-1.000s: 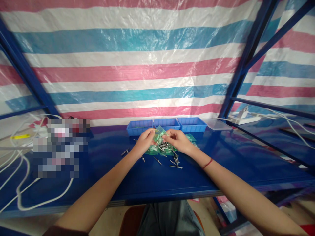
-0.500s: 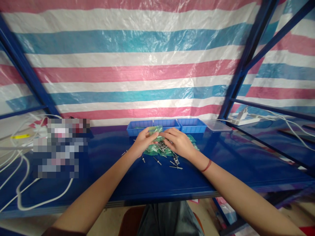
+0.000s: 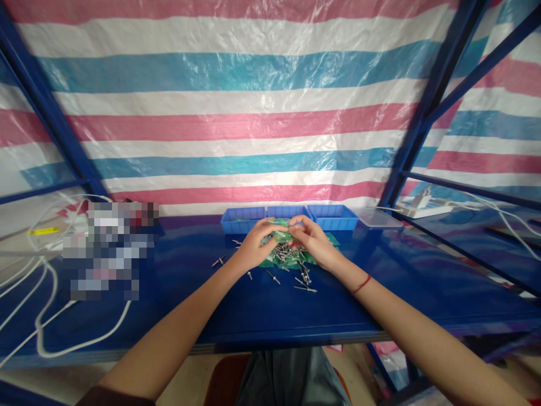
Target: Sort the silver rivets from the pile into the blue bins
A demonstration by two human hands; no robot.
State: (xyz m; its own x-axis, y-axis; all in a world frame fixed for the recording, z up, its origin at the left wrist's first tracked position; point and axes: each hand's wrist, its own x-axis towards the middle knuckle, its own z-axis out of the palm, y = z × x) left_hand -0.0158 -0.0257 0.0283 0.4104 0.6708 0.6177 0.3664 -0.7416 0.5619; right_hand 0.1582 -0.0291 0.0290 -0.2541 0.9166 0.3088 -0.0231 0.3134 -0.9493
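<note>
Across your worktop [image 3: 236,324], three blue bins [image 3: 338,225] stand behind your left hand [image 3: 256,245] and right hand [image 3: 315,239], both gripping a green packet [image 3: 281,236] over more green plastic [image 3: 291,263], perhaps unopened, while many metal pins [image 3: 274,277] already lie loose outside the bins.

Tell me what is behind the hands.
Behind the left hand and right hand stand three blue bins. Hands and green packet cover much of the middle bin; that part cannot be seen.
</note>
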